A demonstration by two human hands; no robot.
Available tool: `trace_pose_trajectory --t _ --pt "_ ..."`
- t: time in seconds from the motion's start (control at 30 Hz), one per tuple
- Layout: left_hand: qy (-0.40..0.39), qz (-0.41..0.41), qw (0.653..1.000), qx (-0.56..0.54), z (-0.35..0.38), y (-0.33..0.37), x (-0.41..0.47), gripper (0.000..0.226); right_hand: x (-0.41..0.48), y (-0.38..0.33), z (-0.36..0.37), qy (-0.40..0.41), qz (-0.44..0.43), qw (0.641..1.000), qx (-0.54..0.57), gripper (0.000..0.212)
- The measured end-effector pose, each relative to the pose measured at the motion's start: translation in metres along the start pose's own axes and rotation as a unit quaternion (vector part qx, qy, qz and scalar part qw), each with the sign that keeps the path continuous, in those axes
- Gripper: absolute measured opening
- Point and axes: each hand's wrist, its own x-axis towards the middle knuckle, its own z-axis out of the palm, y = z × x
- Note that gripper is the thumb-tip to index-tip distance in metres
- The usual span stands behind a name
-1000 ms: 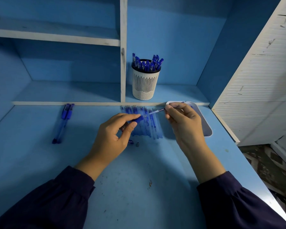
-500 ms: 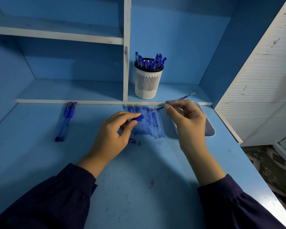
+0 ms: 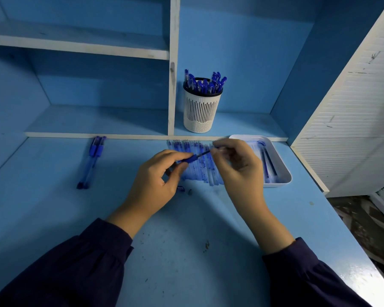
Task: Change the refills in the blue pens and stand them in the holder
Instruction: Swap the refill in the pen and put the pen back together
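Left hand (image 3: 155, 180): centre of frame, fingers and thumb curled, pinching the blue pen barrel (image 3: 190, 159) just above the bench (image 3: 186, 229).
Right hand (image 3: 237, 167): just right of centre, thumb and forefinger pinching the refill (image 3: 205, 153), other fingers loosely curled.
Refill: thin and dark, slanting up to the right, lower end at the barrel's mouth.
Loose refills (image 3: 200, 173): ink-stained row lying side by side on the bench, behind both hands.
Holder (image 3: 201, 109): white slotted cup on the low shelf (image 3: 242, 127), upper centre, filled with upright blue pens (image 3: 205, 83).
Spare pens (image 3: 91, 161): two side by side, left of frame, well apart from the hands.
Tray (image 3: 277, 185): white, right of the right hand, with a few thin refills inside.
Small parts (image 3: 181, 189): tiny pieces on the bench between the hands.
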Motion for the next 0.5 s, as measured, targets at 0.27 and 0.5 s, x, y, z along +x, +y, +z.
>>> trace_pose_trajectory --t 0.27,0.5 --pt "0.007 0.012 1.0 0.014 -0.0007 0.0019 -0.0002 0.017 0.0036 0.0069 -0.0042 -0.09 0.004 0.995 -0.05 0.009" --pt "0.018 0.01 0.999 0.026 -0.0051 -0.0009 0.0009 0.018 0.0057 -0.0027 -0.0052 -0.095 0.155 0.98 0.079 0.013"
